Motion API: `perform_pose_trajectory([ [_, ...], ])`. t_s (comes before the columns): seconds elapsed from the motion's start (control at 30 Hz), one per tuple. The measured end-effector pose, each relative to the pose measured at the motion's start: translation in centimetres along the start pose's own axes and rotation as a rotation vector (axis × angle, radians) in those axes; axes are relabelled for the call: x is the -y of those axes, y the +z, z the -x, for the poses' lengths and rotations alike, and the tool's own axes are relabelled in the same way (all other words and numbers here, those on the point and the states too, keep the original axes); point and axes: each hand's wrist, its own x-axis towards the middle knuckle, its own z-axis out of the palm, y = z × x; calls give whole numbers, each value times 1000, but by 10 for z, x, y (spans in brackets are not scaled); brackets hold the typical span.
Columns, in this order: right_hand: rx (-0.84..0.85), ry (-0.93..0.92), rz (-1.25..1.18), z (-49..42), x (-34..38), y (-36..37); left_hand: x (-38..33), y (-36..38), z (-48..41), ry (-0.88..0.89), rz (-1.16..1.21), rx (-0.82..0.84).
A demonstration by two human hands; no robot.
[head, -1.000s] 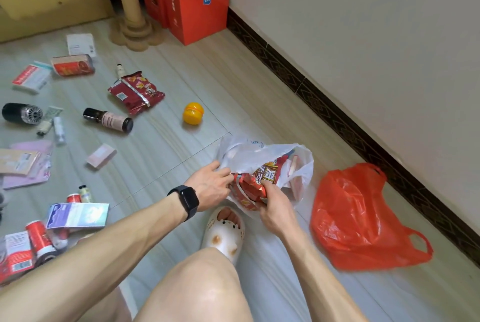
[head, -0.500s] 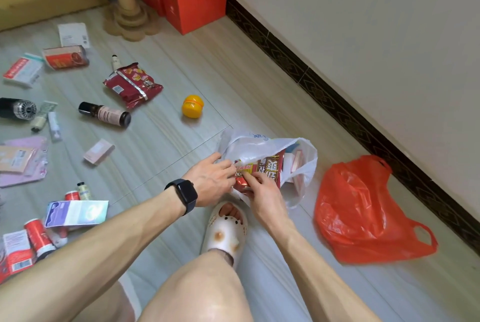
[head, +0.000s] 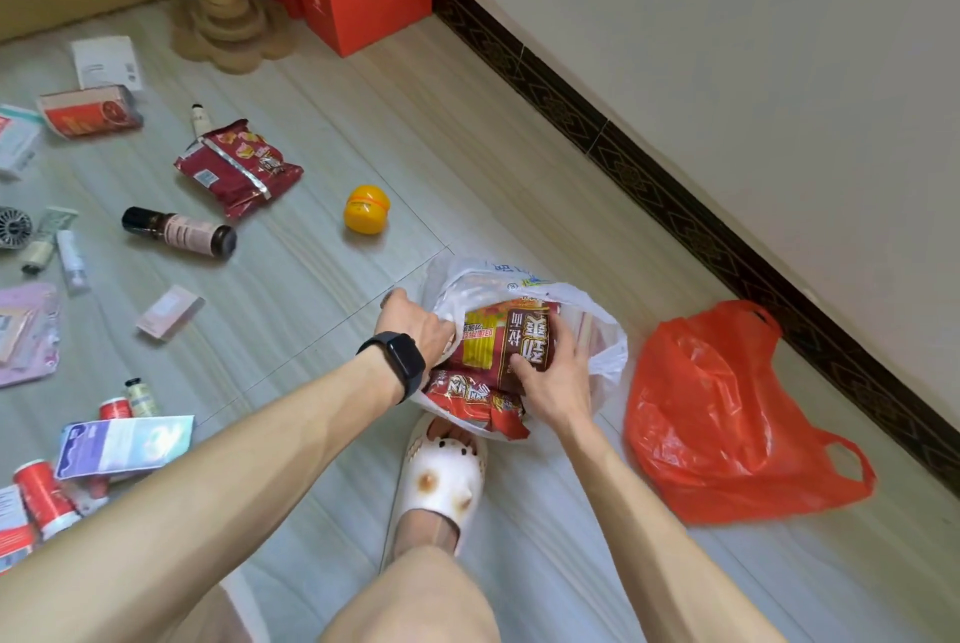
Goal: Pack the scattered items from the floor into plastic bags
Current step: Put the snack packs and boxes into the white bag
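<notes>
White plastic bag (head: 519,279) now holds more: in the last second our right hand (head: 556,372) has settled the red-and-yellow snack packet (head: 498,336) inside it, gripping its edge, while our left hand (head: 415,325) pinches the rim open. A bottle (head: 179,231), a yellow ball (head: 367,215) and more remain on the floor (head: 395,133).

Pale striped floor (head: 467,133), white wall (head: 727,45)

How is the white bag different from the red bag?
The left hand grips the white bag; nobody touches the red bag. Snack packets fill the white bag; the red bag lies crumpled, its inside hidden. The white bag is pale, the red bag bright. Both are plastic, on the floor.
</notes>
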Motion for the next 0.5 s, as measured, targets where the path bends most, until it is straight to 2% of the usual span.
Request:
perform_pose_trajectory([
  [0.1,11,12,-69,-18,2,2,7,-7,0,-82,113,-107],
  [0.17,-8,98,-199,-30,9,3,15,-5,-5,-166,237,-192],
  [0.3,-8,296,-567,-55,31,8,38,-10,-17,-319,482,-238],
  [0.37,-52,261,-663,-56,42,12,43,-12,-17,-353,633,-249],
  [0.43,31,142,-517,-51,47,10,38,-11,-17,-369,825,-242],
  [0.5,191,3,-229,-45,44,5,27,-13,-18,-395,1011,-232],
])
